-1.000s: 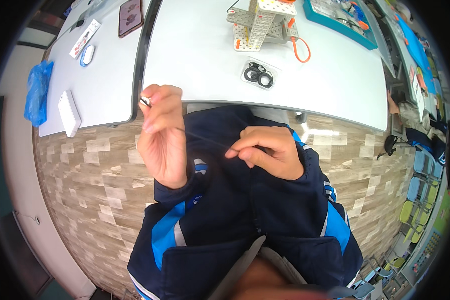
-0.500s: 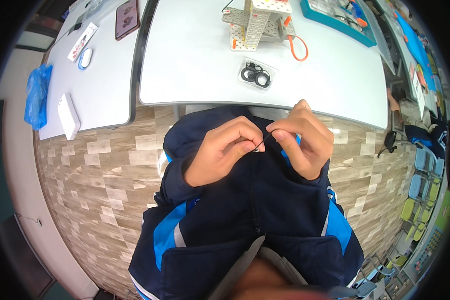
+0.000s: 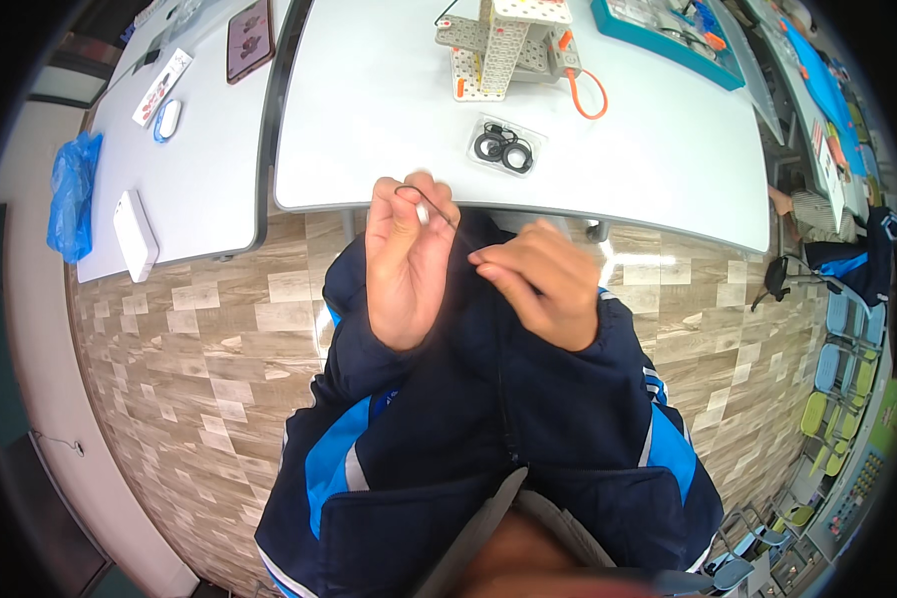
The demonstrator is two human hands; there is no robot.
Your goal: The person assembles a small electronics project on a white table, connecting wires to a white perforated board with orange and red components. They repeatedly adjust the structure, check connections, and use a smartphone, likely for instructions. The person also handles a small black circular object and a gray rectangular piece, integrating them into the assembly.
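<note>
Over my lap, in front of the table edge, my left hand [image 3: 409,259] is raised with its palm side showing. A thin black cord [image 3: 432,203] is pinched between its thumb and fingers and bends in a curve over the fingertips. Close beside the cord, a small white piece [image 3: 423,213] shows between those fingers; its kind is too small to tell. My right hand [image 3: 543,286] is lower and to the right, thumb and forefinger pressed together at the cord's other end, which is blurred. A clear box [image 3: 535,143] with black coiled cords [image 3: 503,149] sits on the table ahead.
On the main table [image 3: 369,120] stands a grey perforated building-block model [image 3: 503,55] with an orange cable [image 3: 604,98]. A teal tray of parts [image 3: 668,48] is at the far right. The left table bears a phone [image 3: 250,42], a white box [image 3: 136,235] and a blue bag [image 3: 73,197].
My left hand has risen and turned palm side up, leftward and toward the table. My right hand has shifted left and turned its back up. The cord now stretches between them.
</note>
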